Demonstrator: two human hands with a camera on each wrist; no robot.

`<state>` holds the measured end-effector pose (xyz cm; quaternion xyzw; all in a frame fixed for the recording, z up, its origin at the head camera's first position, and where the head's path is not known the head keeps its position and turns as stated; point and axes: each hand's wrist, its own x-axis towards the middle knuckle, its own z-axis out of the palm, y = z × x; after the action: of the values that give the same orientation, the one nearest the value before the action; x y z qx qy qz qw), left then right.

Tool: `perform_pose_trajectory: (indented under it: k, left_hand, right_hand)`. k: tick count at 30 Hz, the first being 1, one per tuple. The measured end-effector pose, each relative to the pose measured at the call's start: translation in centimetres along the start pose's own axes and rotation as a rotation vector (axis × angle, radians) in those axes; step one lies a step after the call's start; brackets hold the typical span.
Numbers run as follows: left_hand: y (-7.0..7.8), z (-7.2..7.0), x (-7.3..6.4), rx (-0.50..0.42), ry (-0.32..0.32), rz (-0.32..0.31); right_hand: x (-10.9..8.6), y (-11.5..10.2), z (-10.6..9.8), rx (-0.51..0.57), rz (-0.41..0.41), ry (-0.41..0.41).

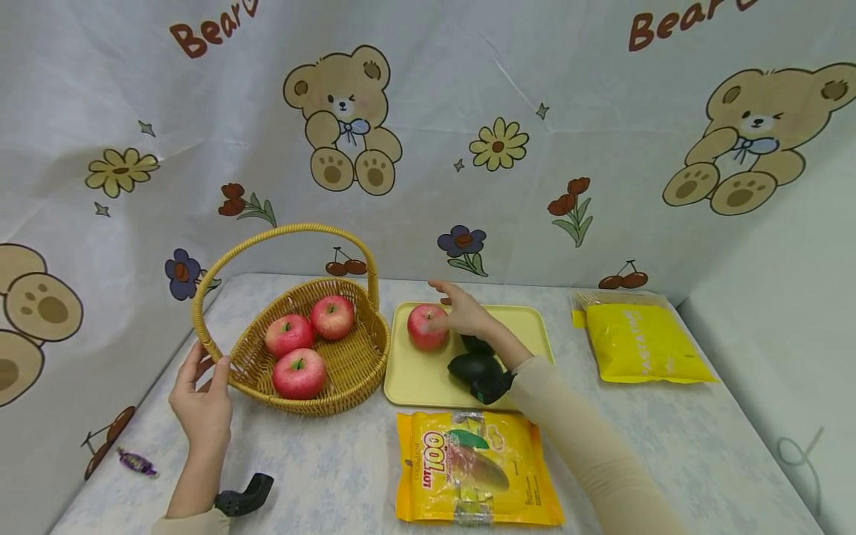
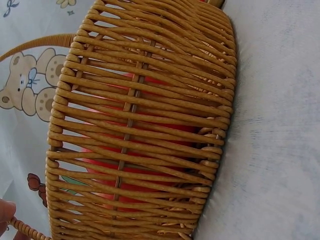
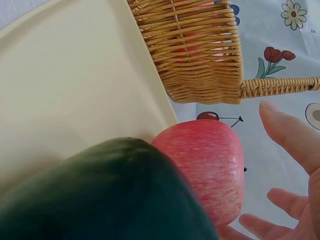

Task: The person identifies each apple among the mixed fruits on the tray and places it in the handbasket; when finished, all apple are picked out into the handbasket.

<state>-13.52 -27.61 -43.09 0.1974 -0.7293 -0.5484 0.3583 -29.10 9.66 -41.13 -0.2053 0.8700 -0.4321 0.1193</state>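
Observation:
A wicker basket (image 1: 354, 397) holds three red apples (image 1: 299, 374) and stands on the left of the table. My left hand (image 1: 203, 412) grips the near-left base of its arched handle (image 1: 287, 230); in the left wrist view a fingertip (image 2: 7, 211) shows at that handle. My right hand (image 1: 468, 312) is over the yellow tray (image 1: 401, 386), its fingers spread around another red apple (image 1: 425, 327). From the right wrist, that apple (image 3: 207, 167) sits between the hand and a dark green, avocado-like fruit (image 3: 110, 195). Two such dark fruits (image 1: 471, 366) lie on the tray, one mostly hidden by the right arm.
A yellow candy bag (image 1: 478, 472) printed with a mango lies before the tray. At the right is a yellow pasta pack (image 1: 645, 342). A purple wrapped candy (image 1: 137, 462) lies near the left edge. A bear-print cloth (image 1: 428, 111) hangs behind.

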Motion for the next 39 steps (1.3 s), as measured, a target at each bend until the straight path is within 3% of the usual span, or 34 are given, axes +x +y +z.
perform_pose_trajectory:
  k: [10, 22, 30, 39]
  left_hand:
    - [0.1, 0.1, 0.0, 0.007, 0.003, -0.003]
    - [0.1, 0.0, -0.1, 0.005, 0.004, 0.005]
    - [0.1, 0.1, -0.1, -0.008, 0.008, 0.012]
    - [0.0, 0.2, -0.1, -0.012, 0.008, 0.018]
  right_hand:
    - [0.1, 0.5, 0.9, 0.019, 0.054, -0.036]
    - [0.3, 0.9, 1.7, 0.019, 0.059, -0.072]
    - [0.4, 1.1, 2.0, -0.004, 0.049, -0.059]
    - [0.2, 1.0, 2.2, -0.041, 0.102, -0.023]
